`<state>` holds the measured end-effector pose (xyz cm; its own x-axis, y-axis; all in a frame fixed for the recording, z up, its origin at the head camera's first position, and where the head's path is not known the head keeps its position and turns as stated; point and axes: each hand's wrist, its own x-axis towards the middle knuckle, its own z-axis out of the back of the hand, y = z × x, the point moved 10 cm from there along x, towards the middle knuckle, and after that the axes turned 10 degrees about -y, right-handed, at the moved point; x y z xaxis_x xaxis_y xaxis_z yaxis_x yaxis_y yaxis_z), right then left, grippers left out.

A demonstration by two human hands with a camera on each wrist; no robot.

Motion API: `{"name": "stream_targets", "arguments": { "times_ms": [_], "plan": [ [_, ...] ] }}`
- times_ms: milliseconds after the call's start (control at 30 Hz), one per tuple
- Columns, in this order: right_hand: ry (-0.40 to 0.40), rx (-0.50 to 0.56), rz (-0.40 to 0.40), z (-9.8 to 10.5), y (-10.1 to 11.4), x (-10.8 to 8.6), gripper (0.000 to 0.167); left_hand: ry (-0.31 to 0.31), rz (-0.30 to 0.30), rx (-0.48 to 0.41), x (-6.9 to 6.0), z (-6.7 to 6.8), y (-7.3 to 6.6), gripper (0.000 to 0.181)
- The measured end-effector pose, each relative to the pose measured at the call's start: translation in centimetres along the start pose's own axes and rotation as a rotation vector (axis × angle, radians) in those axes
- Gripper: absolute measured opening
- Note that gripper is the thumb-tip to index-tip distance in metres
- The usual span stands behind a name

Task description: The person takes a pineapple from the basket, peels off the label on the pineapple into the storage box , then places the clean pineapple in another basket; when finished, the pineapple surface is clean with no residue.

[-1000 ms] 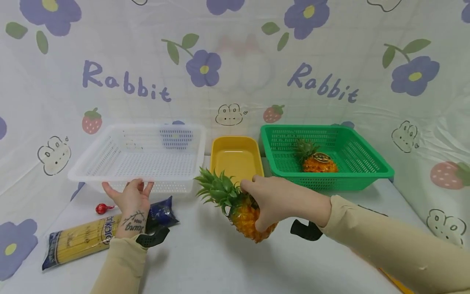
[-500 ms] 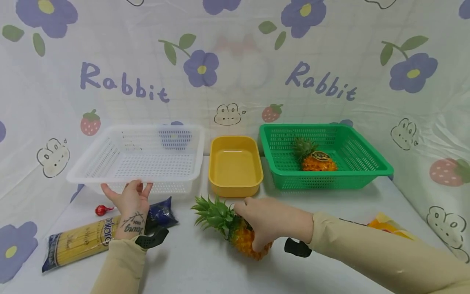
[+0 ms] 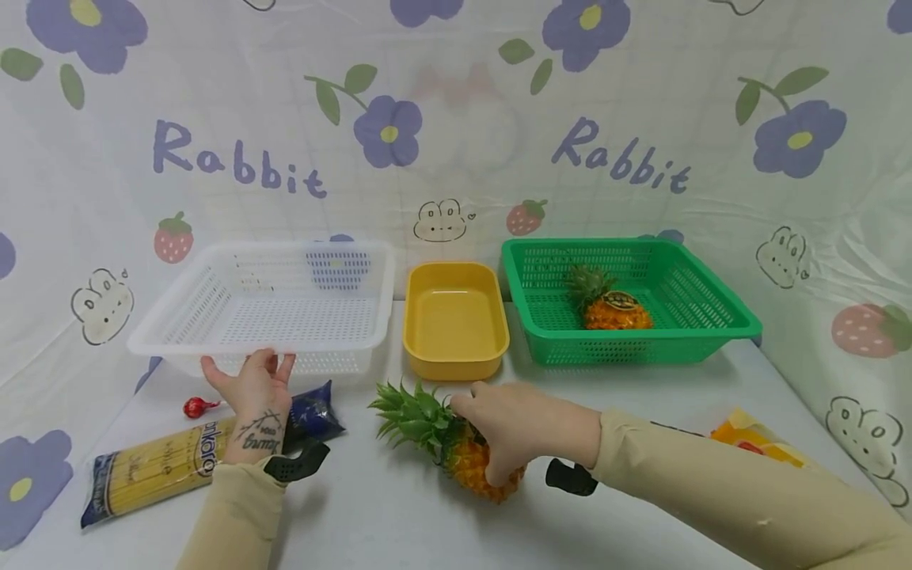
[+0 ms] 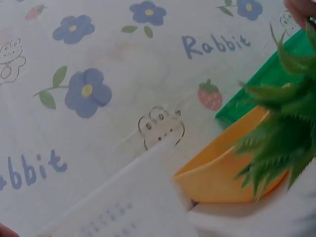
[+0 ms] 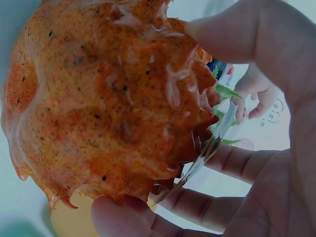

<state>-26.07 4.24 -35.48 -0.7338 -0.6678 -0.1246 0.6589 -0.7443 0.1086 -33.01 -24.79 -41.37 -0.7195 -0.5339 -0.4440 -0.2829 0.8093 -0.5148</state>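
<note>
Gripping near pineapple (image 3: 468,467) with right hand (image 3: 523,423), likely avoiding spiky leaves (image 3: 413,416); touching white basket (image 3: 335,348) with left hand (image 3: 252,388), cannot tell if clasping.

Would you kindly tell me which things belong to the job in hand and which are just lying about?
Apparently in the job:
front pineapple, gripped by the right hand
white basket, left hand at its rim

Apparently lying about:
pasta pack
small red item
yellow tub
green basket with rear pineapple
orange packet
</note>
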Motion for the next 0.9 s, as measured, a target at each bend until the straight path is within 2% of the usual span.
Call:
{"name": "stream_targets", "arguments": {
  "times_ms": [67,133,200,267,300,367,467,567,633,700,733,800,900],
  "plan": [
    [0.001,-0.005,0.008,0.0,0.1,0.0,0.056,-0.029,-0.008,0.038,-0.7,0.1,0.5,0.1],
    [0.002,-0.01,0.014,-0.1,0.2,0.0,0.057,-0.049,-0.042,0.112,-1.7,0.1,0.9,0.092],
    [0.004,-0.015,0.016,-0.1,0.2,0.0,0.057,-0.045,-0.121,0.24,-2.9,-0.2,1.3,0.084],
    [0.007,-0.018,0.012,-0.1,0.2,0.1,0.058,0.021,-0.249,0.401,-4.3,-1.1,1.5,0.072],
    [0.008,-0.02,0.011,-0.1,0.1,0.1,0.058,0.072,-0.319,0.495,-4.9,-1.7,1.6,0.067],
    [0.01,-0.023,0.008,0.0,0.1,0.1,0.059,0.224,-0.451,0.683,-6.3,-3.1,2.3,0.058],
    [0.009,-0.023,0.011,0.0,0.1,0.2,0.06,0.552,-0.586,0.954,-8.3,-4.9,4.4,0.048],
    [0.009,-0.023,0.014,0.0,0.1,0.3,0.061,0.882,-0.628,1.186,-10.1,-5.1,7.1,0.05],
    [0.01,-0.03,0.019,0.0,0.1,0.5,0.062,1.041,-0.619,1.3,-10.9,-4.6,8.7,0.055],
    [0.012,-0.047,0.031,0.0,0.2,0.6,0.062,1.15,-0.605,1.364,-11.4,-4.0,9.8,0.06],
    [0.015,-0.054,0.039,0.0,0.2,0.7,0.062,1.185,-0.596,1.385,-11.5,-3.7,10.3,0.062],
    [0.019,-0.072,0.059,0.0,0.4,0.8,0.063,1.225,-0.576,1.418,-11.7,-3.3,10.9,0.065],
    [0.025,-0.083,0.081,-0.1,0.5,0.8,0.064,1.246,-0.574,1.434,-11.7,-2.9,11.4,0.067]
  ]
}}
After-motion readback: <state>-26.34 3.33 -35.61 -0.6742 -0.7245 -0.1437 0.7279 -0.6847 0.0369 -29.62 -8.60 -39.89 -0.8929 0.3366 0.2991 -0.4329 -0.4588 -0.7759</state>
